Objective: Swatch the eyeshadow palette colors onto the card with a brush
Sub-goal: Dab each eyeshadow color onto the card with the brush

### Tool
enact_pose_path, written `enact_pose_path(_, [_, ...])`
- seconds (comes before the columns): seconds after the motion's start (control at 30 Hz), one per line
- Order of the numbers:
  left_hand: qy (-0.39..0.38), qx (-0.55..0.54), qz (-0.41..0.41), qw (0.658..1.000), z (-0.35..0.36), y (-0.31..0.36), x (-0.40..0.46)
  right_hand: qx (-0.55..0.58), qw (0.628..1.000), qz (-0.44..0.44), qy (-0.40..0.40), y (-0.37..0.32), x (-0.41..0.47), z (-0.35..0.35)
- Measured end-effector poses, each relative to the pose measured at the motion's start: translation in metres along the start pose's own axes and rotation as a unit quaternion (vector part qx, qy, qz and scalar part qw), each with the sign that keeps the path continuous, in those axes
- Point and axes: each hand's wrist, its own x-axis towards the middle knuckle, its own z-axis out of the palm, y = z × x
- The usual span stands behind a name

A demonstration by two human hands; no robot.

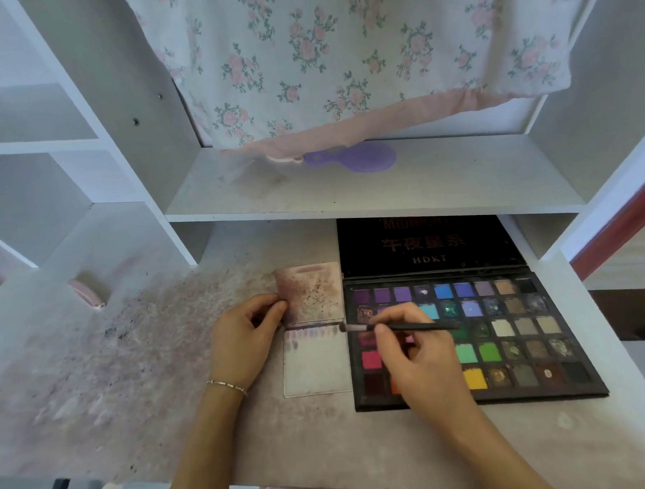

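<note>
Your right hand [416, 355] pinches the thin black-handled brush [411, 327], its tip at the right edge of the pale, stained rectangular card [316, 360]. Your left hand [243, 334] pins the card just beside the open black multicoloured eyeshadow palette [512, 331]. Draw short, light strokes leftward beside the existing swatches, holding the card flat.

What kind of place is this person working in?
Probably a home dressing table or vanity desk. A white desk with built-in white shelves holds an open black eyeshadow palette, a lilac plastic hand mirror or hairbrush lies on the shelf, and a floral cloth hangs above.
</note>
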Motion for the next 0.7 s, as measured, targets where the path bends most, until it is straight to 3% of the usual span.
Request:
enact_pose_path(0.13, [-0.002, -0.011, -0.002, 1.000, 0.000, 0.000, -0.001, -0.021, 0.999, -0.001, -0.048, -0.005, 0.004, 0.025])
enact_pose_path(0.7, [-0.011, -0.005, 0.009, 1.000, -0.001, -0.002, 0.001, -0.073, 0.994, -0.006, -0.084, 0.002, 0.009, 0.036])
